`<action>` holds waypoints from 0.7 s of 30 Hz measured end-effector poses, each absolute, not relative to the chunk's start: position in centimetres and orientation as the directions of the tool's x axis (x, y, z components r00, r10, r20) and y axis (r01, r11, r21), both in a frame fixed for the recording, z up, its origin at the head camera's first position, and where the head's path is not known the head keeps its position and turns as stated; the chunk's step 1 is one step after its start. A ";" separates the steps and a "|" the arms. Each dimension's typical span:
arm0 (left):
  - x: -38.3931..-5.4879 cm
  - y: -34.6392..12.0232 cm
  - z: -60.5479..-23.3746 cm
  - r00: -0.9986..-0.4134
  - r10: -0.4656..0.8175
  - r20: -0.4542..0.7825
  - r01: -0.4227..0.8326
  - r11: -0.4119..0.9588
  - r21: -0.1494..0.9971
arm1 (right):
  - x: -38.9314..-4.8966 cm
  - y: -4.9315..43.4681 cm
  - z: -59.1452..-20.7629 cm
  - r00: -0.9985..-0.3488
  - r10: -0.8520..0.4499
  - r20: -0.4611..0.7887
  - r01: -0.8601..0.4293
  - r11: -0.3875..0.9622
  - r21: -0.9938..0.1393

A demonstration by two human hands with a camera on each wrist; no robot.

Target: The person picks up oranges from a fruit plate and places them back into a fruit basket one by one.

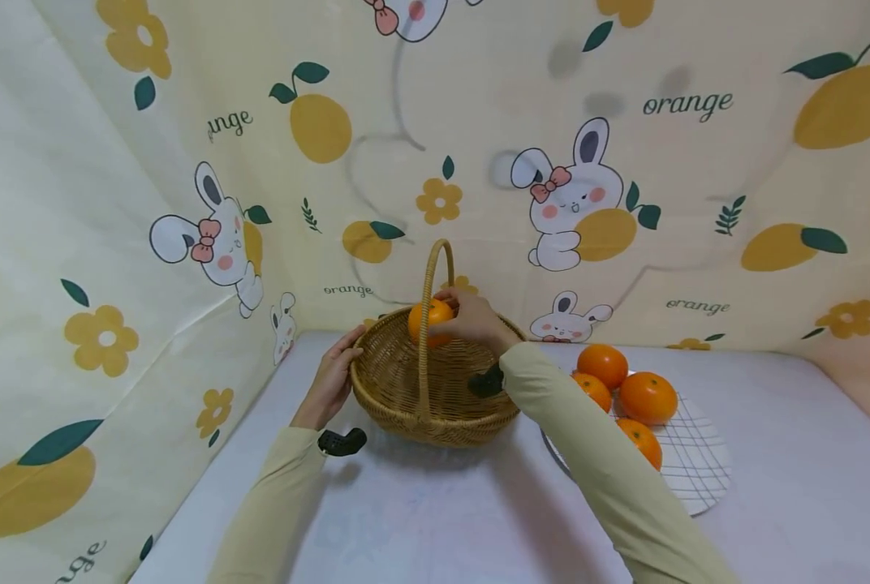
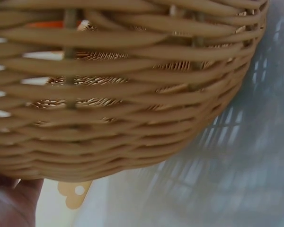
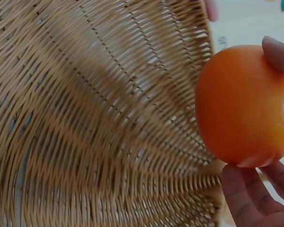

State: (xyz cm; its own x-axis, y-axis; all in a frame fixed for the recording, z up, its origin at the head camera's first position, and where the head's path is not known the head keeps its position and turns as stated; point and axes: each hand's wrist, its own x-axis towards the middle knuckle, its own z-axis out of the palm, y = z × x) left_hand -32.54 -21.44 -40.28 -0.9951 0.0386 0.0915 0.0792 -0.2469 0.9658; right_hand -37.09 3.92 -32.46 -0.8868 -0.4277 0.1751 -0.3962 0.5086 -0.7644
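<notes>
A brown wicker basket with a tall arched handle stands on the table near the back wall. At its left side my left hand grips the rim; in the left wrist view that hand shows only at the lower left corner, beside the weave. My right hand reaches over the basket and holds an orange between thumb and fingertips. This fruit is above the basket's inside, near the far rim, partly behind the handle in the head view. The visible inside of the basket is bare wicker.
To the right, several oranges sit on a round white plate with a dark grid pattern, partly hidden by my right sleeve. A printed cloth covers the back and left walls. The table top is pale.
</notes>
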 end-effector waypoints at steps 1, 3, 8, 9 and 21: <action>-32.6 -21.4 -40.3 -0.995 0.039 0.090 0.078 -0.246 0.966 | -37.2 3.6 -32.7 -0.882 -0.438 0.173 -0.401 0.506 -0.764; -32.7 -21.3 -40.3 -0.996 0.041 0.084 0.072 -0.243 0.967 | -37.3 3.1 -33.0 -0.876 -0.453 0.165 -0.405 0.507 -0.761; -32.8 -21.2 -40.3 -0.995 0.047 0.088 0.074 -0.237 0.969 | -37.2 2.3 -34.0 -0.868 -0.491 0.077 -0.395 0.587 -0.707; -32.8 -21.3 -40.3 -0.995 0.046 0.089 0.076 -0.239 0.968 | -37.2 2.1 -34.2 -0.866 -0.498 0.056 -0.395 0.610 -0.687; -32.5 -21.7 -40.4 -0.993 0.064 0.101 0.083 -0.240 0.967 | -37.4 1.8 -35.6 -0.870 -0.486 -0.086 -0.342 0.718 -0.606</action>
State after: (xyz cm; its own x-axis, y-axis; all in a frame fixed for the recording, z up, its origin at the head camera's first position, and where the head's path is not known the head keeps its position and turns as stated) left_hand -32.48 -21.65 -40.38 -0.9929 0.0639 0.1008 0.0828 -0.2396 0.9673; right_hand -37.43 1.83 -35.63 -0.8696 -0.4863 -0.0861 -0.3416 0.7181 -0.6063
